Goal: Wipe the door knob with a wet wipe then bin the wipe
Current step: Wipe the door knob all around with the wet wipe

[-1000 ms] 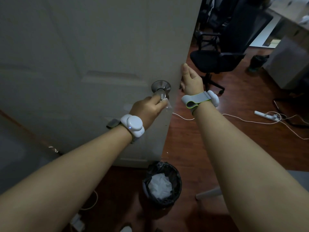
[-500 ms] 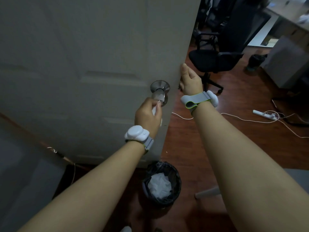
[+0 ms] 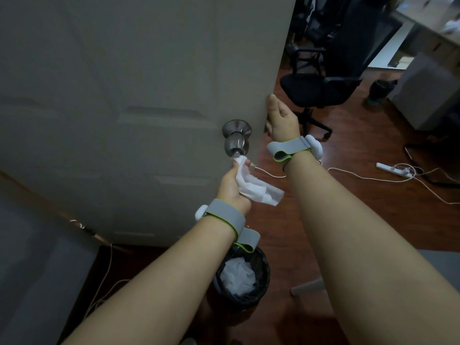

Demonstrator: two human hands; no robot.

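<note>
A round metal door knob sticks out of the pale door near its free edge. My left hand is just below the knob, palm turned up, shut on a white wet wipe. The wipe's top corner touches the underside of the knob and its loose end hangs to the right. My right hand grips the door's edge at knob height, fingers hidden behind the door. A black bin lined with a dark bag and holding white crumpled tissue stands on the floor under my left wrist.
A black office chair stands beyond the doorway on the wooden floor. A white power strip and white cables trail across the floor at right. A grey cabinet and a small dark bin stand at far right.
My left hand has rotated palm-up and dropped below the knob, so the wipe now shows hanging from it. The right hand has stayed on the door edge.
</note>
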